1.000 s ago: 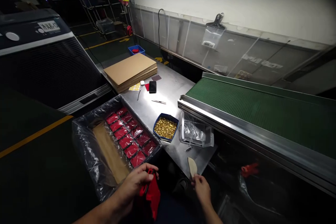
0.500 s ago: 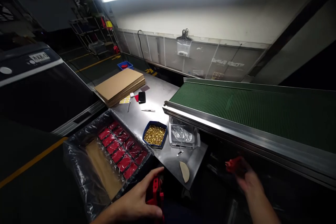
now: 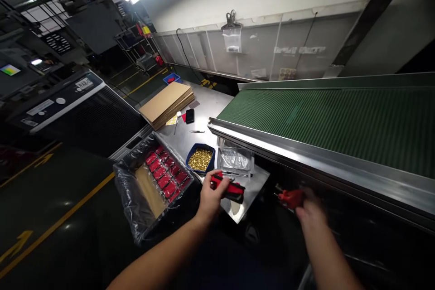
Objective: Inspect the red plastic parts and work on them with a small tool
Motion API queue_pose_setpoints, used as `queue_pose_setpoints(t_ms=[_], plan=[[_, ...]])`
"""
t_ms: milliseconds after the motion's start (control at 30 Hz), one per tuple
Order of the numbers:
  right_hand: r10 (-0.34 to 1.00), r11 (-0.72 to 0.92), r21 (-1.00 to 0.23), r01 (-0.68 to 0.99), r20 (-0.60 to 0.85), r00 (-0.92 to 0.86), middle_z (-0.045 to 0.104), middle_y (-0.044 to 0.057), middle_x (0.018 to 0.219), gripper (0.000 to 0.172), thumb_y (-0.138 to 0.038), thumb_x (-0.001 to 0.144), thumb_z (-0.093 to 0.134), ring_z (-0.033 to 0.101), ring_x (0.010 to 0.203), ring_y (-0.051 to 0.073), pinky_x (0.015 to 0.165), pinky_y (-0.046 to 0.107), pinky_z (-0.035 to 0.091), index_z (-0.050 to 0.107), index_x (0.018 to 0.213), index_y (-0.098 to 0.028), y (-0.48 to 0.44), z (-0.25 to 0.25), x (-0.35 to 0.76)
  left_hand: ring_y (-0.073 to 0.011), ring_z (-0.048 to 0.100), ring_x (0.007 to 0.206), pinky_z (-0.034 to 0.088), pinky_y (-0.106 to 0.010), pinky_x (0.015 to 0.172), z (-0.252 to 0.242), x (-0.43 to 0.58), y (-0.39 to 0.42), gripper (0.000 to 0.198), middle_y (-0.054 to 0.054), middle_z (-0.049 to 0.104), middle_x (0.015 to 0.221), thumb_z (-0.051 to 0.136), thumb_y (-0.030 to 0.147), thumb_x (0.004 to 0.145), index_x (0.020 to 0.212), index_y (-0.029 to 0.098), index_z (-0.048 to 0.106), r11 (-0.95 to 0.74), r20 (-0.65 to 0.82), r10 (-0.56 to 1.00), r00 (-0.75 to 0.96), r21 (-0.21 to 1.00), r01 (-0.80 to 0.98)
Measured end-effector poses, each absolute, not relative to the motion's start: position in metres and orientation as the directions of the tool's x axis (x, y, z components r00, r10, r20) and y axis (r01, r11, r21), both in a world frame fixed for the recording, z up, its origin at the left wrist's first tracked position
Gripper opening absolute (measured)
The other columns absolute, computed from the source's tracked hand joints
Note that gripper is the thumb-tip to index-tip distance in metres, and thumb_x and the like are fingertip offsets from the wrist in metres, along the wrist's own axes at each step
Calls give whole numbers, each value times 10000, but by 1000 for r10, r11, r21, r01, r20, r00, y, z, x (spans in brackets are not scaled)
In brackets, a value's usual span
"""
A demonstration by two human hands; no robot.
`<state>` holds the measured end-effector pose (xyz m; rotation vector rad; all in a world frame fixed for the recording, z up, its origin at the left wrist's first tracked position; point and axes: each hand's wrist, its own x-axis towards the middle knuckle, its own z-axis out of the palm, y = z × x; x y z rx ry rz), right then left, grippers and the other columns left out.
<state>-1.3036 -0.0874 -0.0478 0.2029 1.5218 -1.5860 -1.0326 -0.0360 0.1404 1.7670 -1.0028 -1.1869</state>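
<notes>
My left hand [image 3: 210, 201] is closed around a red-and-black plastic piece [image 3: 234, 189], holding it over the near corner of the metal table. A pale half-round piece [image 3: 235, 208] lies just beneath it, partly covered. To the right, below the conveyor edge, my right hand [image 3: 312, 210] grips a red object [image 3: 291, 198] with a metal-looking end; motion blurs it, and its kind is unclear. A blue tray [image 3: 212, 163] of small gold-coloured metal parts stands beyond my left hand. Beside it, a clear container [image 3: 252, 163] holds shiny plastic bags.
A plastic-lined bin [image 3: 124, 199] at left holds rows of bagged red items [image 3: 166, 179]. Stacked cardboard sheets [image 3: 166, 104], a black box-like item [image 3: 190, 116] and a pen-like tool [image 3: 196, 132] lie on the table [image 3: 217, 99]. A green conveyor [image 3: 306, 113] extends right.
My left hand has moved up and right with the red-and-black piece, now over the table corner. My right hand has shifted slightly left with the red object. The camera view has tilted.
</notes>
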Motion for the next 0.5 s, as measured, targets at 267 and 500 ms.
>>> queue_pose_setpoints(t_ms=[267, 500], plan=[[-334, 121, -704, 700, -693, -639, 652, -44, 763, 266, 73, 653, 706, 624, 629, 92, 527, 201, 555, 556, 746, -128, -92, -17, -1297, -246, 590, 943, 503, -412, 922, 148, -1041, -66, 531, -72, 580, 1049, 875, 482, 551, 953, 196, 680, -309, -297, -951, 90, 876, -370], [-352, 186, -683, 706, -717, -601, 621, -58, 686, 258, 60, 674, 700, 605, 591, 89, 514, 207, 544, 525, 673, -130, -90, -6, -1298, -235, 551, 1046, 440, -406, 1008, 141, -1061, -79, 471, -79, 522, 1169, 713, 482, 780, 1154, 229, 579, -158, -40, -972, 232, 840, -519]])
